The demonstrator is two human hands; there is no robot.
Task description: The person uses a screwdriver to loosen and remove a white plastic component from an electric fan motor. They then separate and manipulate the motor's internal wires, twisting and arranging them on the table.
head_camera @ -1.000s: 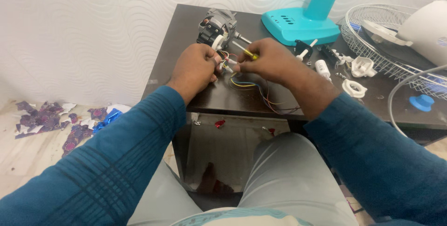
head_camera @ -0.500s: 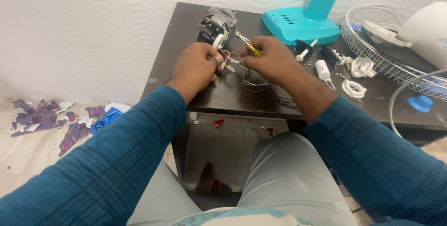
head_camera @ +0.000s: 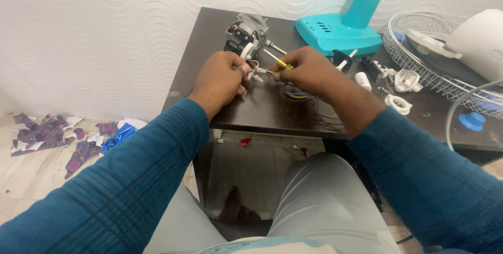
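Dark table (head_camera: 262, 110) bears a fan motor (head_camera: 246, 35); left hand (head_camera: 222, 76) pinches its wires (head_camera: 258, 70); right hand (head_camera: 306, 70) grips a yellow screwdriver (head_camera: 280, 61).

My left hand (head_camera: 222, 78) pinches the wire bundle (head_camera: 257, 72) just below the fan motor (head_camera: 245, 35); my right hand (head_camera: 306, 70) grips a yellow-handled screwdriver (head_camera: 279, 61), tip toward the motor.

A home room — wavy wallpaper (head_camera: 105, 34), dismantled fan base (head_camera: 340, 31).
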